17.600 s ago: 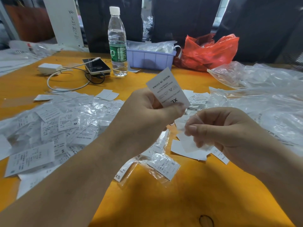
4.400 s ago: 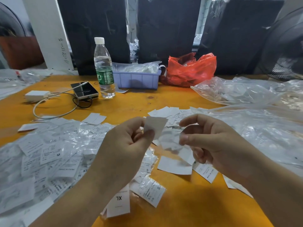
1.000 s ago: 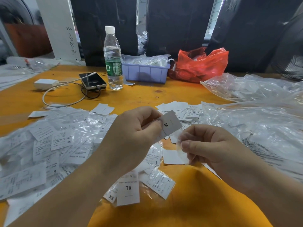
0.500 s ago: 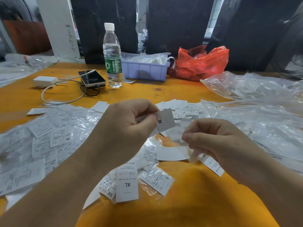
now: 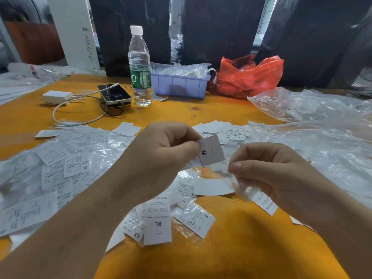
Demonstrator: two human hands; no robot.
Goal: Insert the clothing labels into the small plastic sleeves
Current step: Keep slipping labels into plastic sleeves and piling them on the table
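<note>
We pinch the M label [image 5: 211, 151] in our left hand [image 5: 161, 156]; our right hand [image 5: 267, 170] pinches a clear sleeve [image 5: 238, 185] beside it. Open the sleeve first, then slide the label in straight.

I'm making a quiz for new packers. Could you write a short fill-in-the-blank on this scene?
1. The left hand pinches a label marked ___.
2. The bottle has a ___ cap.
3. The crumpled bag beside the tray is ___.
4. The right hand holds a clear ___.

Answers: M; white; red; sleeve
</note>
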